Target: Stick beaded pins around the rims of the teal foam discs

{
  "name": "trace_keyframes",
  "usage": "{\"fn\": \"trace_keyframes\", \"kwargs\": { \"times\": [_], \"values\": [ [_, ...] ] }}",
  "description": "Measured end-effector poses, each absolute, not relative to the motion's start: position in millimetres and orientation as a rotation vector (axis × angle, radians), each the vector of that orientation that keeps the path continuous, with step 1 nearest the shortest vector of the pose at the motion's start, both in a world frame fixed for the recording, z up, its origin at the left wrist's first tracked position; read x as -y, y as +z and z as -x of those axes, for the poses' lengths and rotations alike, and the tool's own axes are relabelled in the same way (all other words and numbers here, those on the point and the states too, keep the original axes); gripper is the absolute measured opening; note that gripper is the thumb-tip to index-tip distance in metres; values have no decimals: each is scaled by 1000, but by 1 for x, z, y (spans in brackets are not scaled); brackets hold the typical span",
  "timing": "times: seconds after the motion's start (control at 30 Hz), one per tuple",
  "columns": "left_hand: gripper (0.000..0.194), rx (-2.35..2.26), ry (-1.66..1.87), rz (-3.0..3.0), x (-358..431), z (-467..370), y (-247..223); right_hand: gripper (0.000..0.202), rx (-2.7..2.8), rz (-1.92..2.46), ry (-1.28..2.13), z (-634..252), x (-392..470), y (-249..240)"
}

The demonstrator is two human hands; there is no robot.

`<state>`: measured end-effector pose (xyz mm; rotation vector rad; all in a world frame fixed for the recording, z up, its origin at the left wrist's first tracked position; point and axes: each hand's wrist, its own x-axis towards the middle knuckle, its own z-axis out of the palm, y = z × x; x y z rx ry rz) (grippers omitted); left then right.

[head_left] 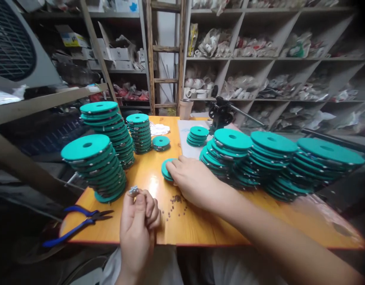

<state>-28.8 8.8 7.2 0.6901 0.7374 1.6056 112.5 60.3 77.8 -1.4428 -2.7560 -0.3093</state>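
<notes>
My left hand [140, 217] is closed near the table's front edge, with a small bunch of silvery pieces [133, 190] pinched at the fingertips. Farther forward and to the right, my right hand [192, 178] rests its fingers on a green disc-shaped spool [167, 169] lying flat on the table; the fingers hide its right side. Small brown beads [172, 207] lie scattered on the wood between my hands. Pliers with blue handles [87, 221] lie with their handles apart to the left of my left hand.
Stacks of green spools stand at the left [93, 166] and right [229, 146] of the wooden table [146, 170]. A black metal device [220, 113] and a brown cup [186, 109] are at the back. Behind them are a ladder [166, 49] and loaded shelves [229, 59].
</notes>
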Motion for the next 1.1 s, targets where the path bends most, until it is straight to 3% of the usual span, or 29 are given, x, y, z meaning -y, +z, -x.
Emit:
{"fn": "trace_keyframes", "kwargs": {
  "times": [0.13, 0.27, 0.47, 0.7, 0.93, 1.1],
  "values": [
    [30, -732, 1578, -718, -13, 39, 3, 20, 2826, 1573, -240, -108, -71, 70],
    [29, -721, 1518, -721, -19, 41, -3, 10, 2824, 1686, -189, -98, -89, 87],
    [27, -763, 1480, -678, -19, 43, -4, 35, 2585, 1799, -240, -58, -160, 92],
    [29, -793, 1501, -693, -18, 47, -6, 38, 2447, 1911, -134, -48, -198, 75],
    [39, -854, 1595, -717, -14, 44, -2, 30, 2398, 1685, -140, -70, -110, 87],
    [44, -1033, 1668, -880, -12, 44, 0, 27, 2415, 1414, -47, -93, -24, 65]
  ]
}}
